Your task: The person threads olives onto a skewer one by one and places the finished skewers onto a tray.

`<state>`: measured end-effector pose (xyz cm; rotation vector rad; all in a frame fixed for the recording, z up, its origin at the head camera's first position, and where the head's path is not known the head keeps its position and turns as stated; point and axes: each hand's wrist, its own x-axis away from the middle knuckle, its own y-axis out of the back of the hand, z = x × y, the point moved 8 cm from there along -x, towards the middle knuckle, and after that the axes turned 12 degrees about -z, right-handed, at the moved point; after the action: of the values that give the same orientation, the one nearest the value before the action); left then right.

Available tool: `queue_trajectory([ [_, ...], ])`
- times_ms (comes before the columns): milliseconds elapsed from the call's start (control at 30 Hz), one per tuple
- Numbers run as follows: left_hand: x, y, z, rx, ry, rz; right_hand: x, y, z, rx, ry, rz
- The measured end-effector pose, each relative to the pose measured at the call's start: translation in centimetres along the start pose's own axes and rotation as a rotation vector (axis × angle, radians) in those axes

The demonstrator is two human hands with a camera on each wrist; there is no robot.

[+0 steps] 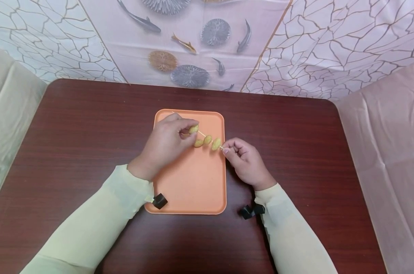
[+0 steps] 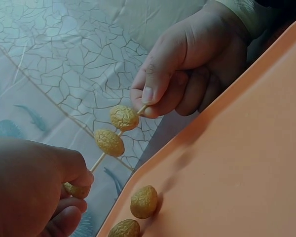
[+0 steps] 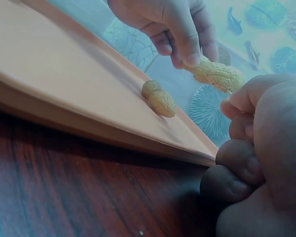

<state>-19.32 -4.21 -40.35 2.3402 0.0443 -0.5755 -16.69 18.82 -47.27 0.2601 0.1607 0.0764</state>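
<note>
Above an orange tray (image 1: 193,182), my two hands hold a thin wooden skewer (image 2: 97,161) between them. Thumb and fingertips of my right hand (image 1: 245,161) pinch its near end. Two yellow, wrinkled, olive-shaped fruits (image 2: 124,117) are threaded close to those fingertips. Further along, my left hand (image 1: 167,142) pinches another such fruit (image 1: 193,129), partly covered by the fingers, at the skewer. The skewer's far tip shows just beyond the left hand in the head view. Two loose fruits (image 3: 162,102) lie side by side on the tray below.
A dark red-brown wooden table (image 1: 289,121) carries the tray. Behind its far edge hangs a patterned cloth (image 1: 200,23) with fish and round plant motifs. Pale cloth-covered sides (image 1: 388,152) flank the table. A black wrist mount (image 1: 160,201) on the left sleeve hangs over the tray.
</note>
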Motion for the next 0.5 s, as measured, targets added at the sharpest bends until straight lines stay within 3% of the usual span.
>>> queue_trajectory([
  [500,0.34,-0.64,-0.7,0.033,-0.007,0.013,0.04,0.05,0.3,-0.006,-0.012,0.001],
])
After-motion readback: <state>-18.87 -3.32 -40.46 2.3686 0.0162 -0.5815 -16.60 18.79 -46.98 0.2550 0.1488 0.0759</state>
